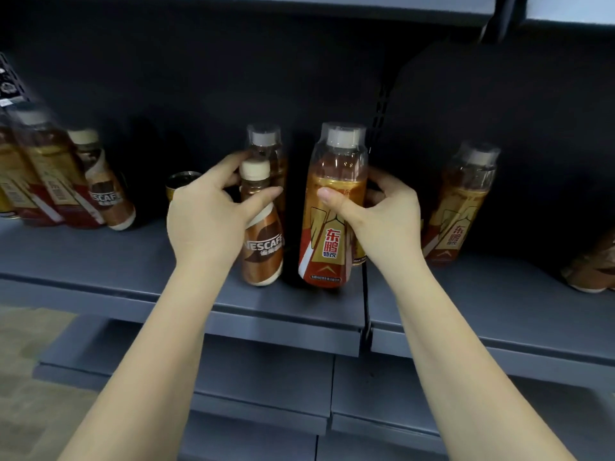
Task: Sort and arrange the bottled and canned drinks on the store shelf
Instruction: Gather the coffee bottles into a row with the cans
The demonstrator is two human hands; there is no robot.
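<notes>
My left hand (206,217) grips a brown Nescafe coffee bottle (263,241) with a cream cap, upright near the middle of the grey shelf (133,261). My right hand (382,217) holds a taller amber energy-drink bottle (329,211) with a red and gold label, just to the right of it. Another amber bottle (268,144) stands behind the Nescafe bottle. A gold can (179,184) peeks out behind my left hand.
At the left stand two amber energy-drink bottles (50,174) and a second Nescafe bottle (103,184). One amber bottle (462,201) stands at the right, and a brown bottle (592,267) lies at the far right edge. Lower shelves (266,377) jut out below.
</notes>
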